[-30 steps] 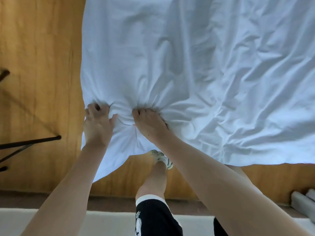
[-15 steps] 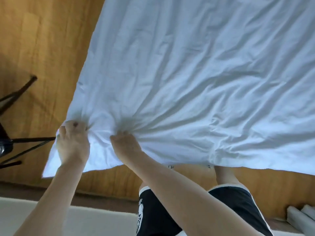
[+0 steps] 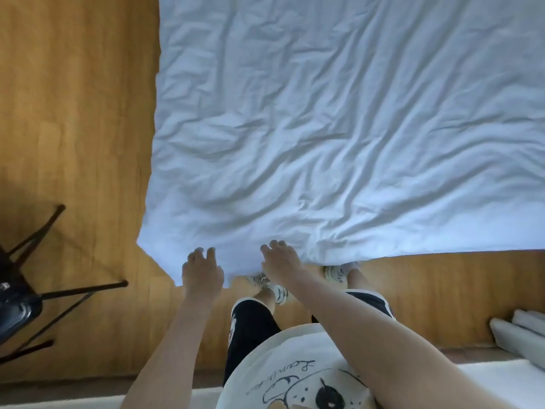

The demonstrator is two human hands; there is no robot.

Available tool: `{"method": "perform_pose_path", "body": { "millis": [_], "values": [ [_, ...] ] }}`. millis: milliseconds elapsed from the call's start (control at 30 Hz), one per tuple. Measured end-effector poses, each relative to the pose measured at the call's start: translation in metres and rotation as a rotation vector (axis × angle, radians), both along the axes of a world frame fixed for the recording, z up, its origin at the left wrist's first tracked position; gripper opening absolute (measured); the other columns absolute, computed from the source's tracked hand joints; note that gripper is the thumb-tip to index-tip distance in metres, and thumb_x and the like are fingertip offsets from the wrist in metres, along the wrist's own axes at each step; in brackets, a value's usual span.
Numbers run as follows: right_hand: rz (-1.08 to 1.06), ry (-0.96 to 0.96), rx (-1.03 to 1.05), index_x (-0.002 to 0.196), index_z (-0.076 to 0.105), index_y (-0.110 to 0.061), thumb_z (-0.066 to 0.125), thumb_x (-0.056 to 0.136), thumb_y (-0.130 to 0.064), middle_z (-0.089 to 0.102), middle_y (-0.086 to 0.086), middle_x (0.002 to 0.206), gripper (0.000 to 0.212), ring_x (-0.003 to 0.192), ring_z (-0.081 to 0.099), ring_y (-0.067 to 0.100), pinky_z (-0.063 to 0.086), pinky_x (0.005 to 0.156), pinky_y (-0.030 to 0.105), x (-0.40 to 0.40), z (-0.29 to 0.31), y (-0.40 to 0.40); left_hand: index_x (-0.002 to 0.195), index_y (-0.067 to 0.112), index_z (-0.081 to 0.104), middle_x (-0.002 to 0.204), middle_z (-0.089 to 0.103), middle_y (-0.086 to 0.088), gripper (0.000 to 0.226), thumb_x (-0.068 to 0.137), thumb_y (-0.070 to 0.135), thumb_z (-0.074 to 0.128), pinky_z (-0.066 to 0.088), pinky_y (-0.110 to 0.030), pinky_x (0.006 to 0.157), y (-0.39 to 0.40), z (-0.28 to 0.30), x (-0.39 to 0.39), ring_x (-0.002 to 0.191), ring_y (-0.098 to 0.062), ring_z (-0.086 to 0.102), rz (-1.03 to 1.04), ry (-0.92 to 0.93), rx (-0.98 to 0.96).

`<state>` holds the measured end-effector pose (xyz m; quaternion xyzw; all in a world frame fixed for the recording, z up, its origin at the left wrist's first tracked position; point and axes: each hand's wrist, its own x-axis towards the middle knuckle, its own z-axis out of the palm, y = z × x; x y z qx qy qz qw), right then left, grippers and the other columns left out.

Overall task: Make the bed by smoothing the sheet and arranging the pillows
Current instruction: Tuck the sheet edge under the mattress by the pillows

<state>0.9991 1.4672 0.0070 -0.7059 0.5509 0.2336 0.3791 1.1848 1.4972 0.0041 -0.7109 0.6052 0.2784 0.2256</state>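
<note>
A white, wrinkled sheet (image 3: 339, 128) lies spread over the bed and fills most of the head view. Its near edge runs just in front of my feet, and its near left corner (image 3: 165, 255) hangs toward the floor. My left hand (image 3: 202, 271) is at that near edge by the corner, fingers loosely spread over the cloth and gripping nothing. My right hand (image 3: 280, 261) is a little to its right, fingers relaxed and resting on the sheet's edge. No pillow is in view.
Wooden floor (image 3: 73, 143) borders the bed on the left and in front. A black chair with thin legs (image 3: 26, 293) stands at the left. White rolled items (image 3: 519, 329) lie at the lower right. My sneakers (image 3: 271, 283) stand at the sheet's edge.
Both hands gripped bunched sheet and pulled it up and toward me. Now they have let go, the cloth has settled flatter on the bed, and the fingers are relaxed.
</note>
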Motion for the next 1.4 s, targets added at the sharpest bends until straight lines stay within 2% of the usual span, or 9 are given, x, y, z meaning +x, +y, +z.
{"method": "perform_pose_path", "body": {
  "millis": [133, 300, 533, 800, 867, 1000, 1167, 1400],
  "values": [
    [-0.216, -0.012, 0.035, 0.136, 0.041, -0.010, 0.042, 0.098, -0.022, 0.052, 0.013, 0.127, 0.040, 0.116, 0.051, 0.031, 0.045, 0.095, 0.041, -0.075, 0.047, 0.012, 0.135, 0.008, 0.047, 0.136, 0.046, -0.015, 0.042, 0.093, 0.015, 0.046, 0.039, -0.038, 0.098, 0.000, 0.045, -0.064, 0.125, -0.031, 0.043, -0.087, 0.125, -0.072],
    [-0.377, -0.015, 0.051, 0.137, 0.042, -0.011, 0.043, 0.099, -0.024, 0.054, 0.011, 0.129, 0.040, 0.117, 0.052, 0.029, 0.045, 0.094, 0.038, -0.186, 0.093, 0.052, 0.137, 0.011, 0.043, 0.139, 0.042, -0.012, 0.042, 0.095, 0.019, 0.042, 0.037, -0.035, 0.100, 0.012, 0.088, -0.147, 0.127, -0.028, 0.040, -0.167, 0.101, -0.083],
    [-0.687, -0.067, -0.016, 0.135, 0.046, -0.018, 0.044, 0.098, -0.028, 0.056, 0.007, 0.129, 0.039, 0.114, 0.055, 0.026, 0.044, 0.086, 0.033, -0.346, 0.131, 0.113, 0.137, 0.014, 0.042, 0.141, 0.041, -0.008, 0.042, 0.096, 0.018, 0.038, 0.039, -0.033, 0.100, 0.058, 0.112, -0.309, 0.129, -0.025, 0.039, -0.266, 0.121, -0.059],
    [-0.941, -0.039, -0.049, 0.140, 0.044, -0.016, 0.044, 0.098, -0.029, 0.052, 0.006, 0.137, 0.044, 0.122, 0.051, 0.022, 0.043, 0.093, 0.032, -0.514, 0.152, 0.190, 0.128, 0.015, 0.046, 0.128, 0.048, -0.005, 0.035, 0.094, 0.017, 0.039, 0.041, -0.028, 0.091, 0.096, 0.129, -0.501, 0.116, -0.021, 0.046, -0.548, 0.241, 0.033],
    [-1.013, -0.029, -0.056, 0.140, 0.045, -0.016, 0.044, 0.097, -0.028, 0.053, 0.007, 0.136, 0.044, 0.120, 0.052, 0.023, 0.044, 0.092, 0.033, -0.547, 0.152, 0.201, 0.126, 0.015, 0.047, 0.127, 0.048, -0.003, 0.032, 0.094, 0.018, 0.040, 0.040, -0.028, 0.090, 0.093, 0.132, -0.540, 0.116, -0.021, 0.046, -0.628, 0.258, 0.019],
    [-1.136, -0.015, -0.065, 0.138, 0.047, -0.017, 0.046, 0.096, -0.029, 0.054, 0.007, 0.136, 0.044, 0.119, 0.053, 0.024, 0.047, 0.095, 0.034, -0.604, 0.152, 0.210, 0.130, 0.017, 0.047, 0.132, 0.048, -0.005, 0.036, 0.095, 0.023, 0.043, 0.040, -0.034, 0.096, 0.069, 0.129, -0.612, 0.121, -0.025, 0.045, -0.798, 0.243, -0.026],
    [-1.219, 0.002, -0.065, 0.138, 0.046, -0.016, 0.047, 0.097, -0.029, 0.054, 0.007, 0.137, 0.043, 0.122, 0.051, 0.024, 0.044, 0.095, 0.034, -0.685, 0.149, 0.204, 0.132, 0.018, 0.047, 0.133, 0.048, -0.005, 0.038, 0.095, 0.026, 0.046, 0.043, -0.035, 0.097, 0.030, 0.118, -0.711, 0.121, -0.025, 0.046, -0.905, 0.278, -0.045],
    [-1.386, 0.080, -0.065, 0.138, 0.047, -0.019, 0.047, 0.097, -0.034, 0.054, 0.005, 0.136, 0.043, 0.122, 0.052, 0.022, 0.044, 0.096, 0.033, -0.810, 0.155, 0.190, 0.132, 0.017, 0.046, 0.132, 0.049, -0.006, 0.037, 0.096, 0.025, 0.045, 0.041, -0.033, 0.095, -0.013, 0.113, -0.860, 0.121, -0.024, 0.046, -1.024, 0.328, 0.023]
  ]
}}
